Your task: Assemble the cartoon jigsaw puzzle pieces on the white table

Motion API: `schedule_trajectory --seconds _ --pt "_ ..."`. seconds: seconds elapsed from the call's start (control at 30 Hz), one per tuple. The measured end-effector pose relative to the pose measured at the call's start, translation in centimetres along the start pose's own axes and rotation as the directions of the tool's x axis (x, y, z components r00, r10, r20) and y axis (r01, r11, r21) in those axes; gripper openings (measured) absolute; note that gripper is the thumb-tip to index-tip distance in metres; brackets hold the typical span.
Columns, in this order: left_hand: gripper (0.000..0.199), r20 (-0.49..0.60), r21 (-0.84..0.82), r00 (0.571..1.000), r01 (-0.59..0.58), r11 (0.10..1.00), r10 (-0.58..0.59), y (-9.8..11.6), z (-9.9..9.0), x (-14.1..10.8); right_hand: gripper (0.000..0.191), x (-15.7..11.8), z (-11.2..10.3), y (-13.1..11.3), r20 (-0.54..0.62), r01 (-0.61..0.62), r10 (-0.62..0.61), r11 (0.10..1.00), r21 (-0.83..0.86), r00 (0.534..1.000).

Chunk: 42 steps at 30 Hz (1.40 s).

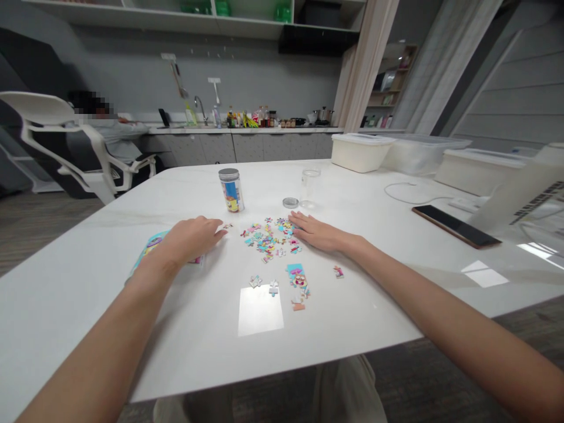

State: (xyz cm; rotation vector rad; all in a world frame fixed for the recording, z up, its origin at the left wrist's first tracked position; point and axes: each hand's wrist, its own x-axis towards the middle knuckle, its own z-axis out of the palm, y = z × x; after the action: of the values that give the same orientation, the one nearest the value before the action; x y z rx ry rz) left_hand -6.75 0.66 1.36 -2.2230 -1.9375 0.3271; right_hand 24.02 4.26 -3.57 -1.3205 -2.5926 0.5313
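Observation:
A pile of small colourful jigsaw puzzle pieces lies loose in the middle of the white table. My right hand rests low at the pile's right edge, fingers stretched out and touching pieces there. To the left, my left hand has its thumb and forefinger apart beside a stray puzzle piece; its other fingers are hidden. Nearer to me is a joined strip of puzzle showing a cartoon face. Single pieces lie around it, one of them a pinkish piece at the right.
Behind the pile stand a printed canister, a clear jar and a metal lid. A colourful printed sheet lies partly under my left arm. At the right are a phone and storage boxes. A person sits at the far left.

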Motion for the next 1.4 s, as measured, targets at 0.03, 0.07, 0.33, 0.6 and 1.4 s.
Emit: schedule_trajectory --seconds 0.03,0.07,0.33,0.6,1.4 --pt "0.049 0.016 0.019 1.000 0.012 1.000 -0.012 -0.3 0.1 0.1 0.060 0.0 0.0 0.1 -0.015 -0.018 0.018 1.000 0.014 1.000" --pt "0.048 0.031 0.034 0.999 0.010 0.999 -0.011 -0.5 0.2 0.2 0.061 0.0 0.0 0.3 -0.031 -0.047 0.048 0.999 0.027 0.998" --pt "0.044 -0.022 0.013 0.992 -0.124 0.992 0.124 1.4 0.3 -0.2 0.070 0.5 1.3 0.7 -0.083 -0.065 0.065 0.998 0.000 0.994" --pt "0.034 -0.155 -0.064 0.960 -0.244 0.968 0.232 3.5 0.6 -0.7 0.061 0.9 1.3 0.3 -0.151 0.069 -0.028 0.958 0.278 0.988" --pt "0.033 -0.398 -0.283 0.895 -0.330 0.900 0.203 5.2 1.9 -1.5 0.021 -4.7 1.0 0.5 -0.443 0.025 0.371 0.744 0.668 0.816"
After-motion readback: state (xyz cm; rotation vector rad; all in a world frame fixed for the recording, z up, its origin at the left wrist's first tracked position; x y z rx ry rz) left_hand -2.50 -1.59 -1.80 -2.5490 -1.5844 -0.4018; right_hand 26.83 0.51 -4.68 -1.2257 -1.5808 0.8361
